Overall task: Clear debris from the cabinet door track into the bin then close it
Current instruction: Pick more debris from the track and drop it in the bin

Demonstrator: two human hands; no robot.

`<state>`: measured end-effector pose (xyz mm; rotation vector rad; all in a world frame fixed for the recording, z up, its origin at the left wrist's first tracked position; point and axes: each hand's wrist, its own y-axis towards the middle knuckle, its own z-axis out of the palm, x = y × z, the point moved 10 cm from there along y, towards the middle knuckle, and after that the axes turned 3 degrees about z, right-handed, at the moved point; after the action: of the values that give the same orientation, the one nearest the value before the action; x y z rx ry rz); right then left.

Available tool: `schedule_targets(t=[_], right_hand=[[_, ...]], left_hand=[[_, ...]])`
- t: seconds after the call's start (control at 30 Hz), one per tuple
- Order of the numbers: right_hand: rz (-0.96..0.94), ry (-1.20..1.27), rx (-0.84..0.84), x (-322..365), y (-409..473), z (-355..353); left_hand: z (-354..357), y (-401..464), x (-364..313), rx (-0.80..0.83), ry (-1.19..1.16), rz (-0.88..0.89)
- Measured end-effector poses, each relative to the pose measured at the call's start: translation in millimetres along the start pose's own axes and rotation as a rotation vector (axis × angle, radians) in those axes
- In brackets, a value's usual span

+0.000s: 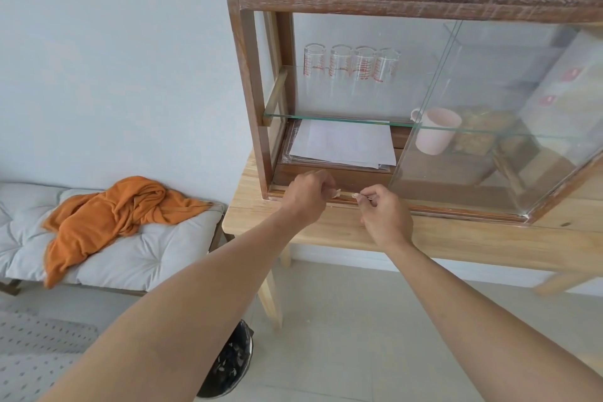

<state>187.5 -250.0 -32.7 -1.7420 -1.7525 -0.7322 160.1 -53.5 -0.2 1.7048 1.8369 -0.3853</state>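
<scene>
A wooden cabinet (248,81) with sliding glass doors stands on a pale wooden table (456,238). The glass door (489,114) is slid to the right, leaving the left half open. Both hands are at the bottom door track (346,197). My left hand (306,199) pinches a small pale scrap of debris (336,192) at its fingertips. My right hand (385,215) pinches another pale scrap (357,196) just beside it. A black bin (231,365) lined with a dark bag sits on the floor below, partly hidden by my left forearm.
Inside the cabinet are several measuring glasses (352,65) on a glass shelf, white papers (342,145) and a pink mug (435,134). A cushioned bench (114,258) with an orange cloth (114,215) stands at the left. The floor is tiled.
</scene>
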Motion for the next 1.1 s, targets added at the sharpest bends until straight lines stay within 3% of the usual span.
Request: schedule_targets(t=[0.33,0.63,0.83,1.1], right_hand=[[0.022,-0.016,0.009,-1,-2,-5],[-0.058,0.093,0.084,23,-42,12],[-0.152,0.145,0.228,59,-103,63],[-0.234,0.043,0.461,85,-187,186]], left_hand=[[12,5,-9,0.032,0.045,0.022],[-32,-52,19,-0.116,-0.063,-0.056],[-72,-131,77,-0.133,-0.057,-0.206],[-107,-262,199,-0.172,-0.041,-0.526]])
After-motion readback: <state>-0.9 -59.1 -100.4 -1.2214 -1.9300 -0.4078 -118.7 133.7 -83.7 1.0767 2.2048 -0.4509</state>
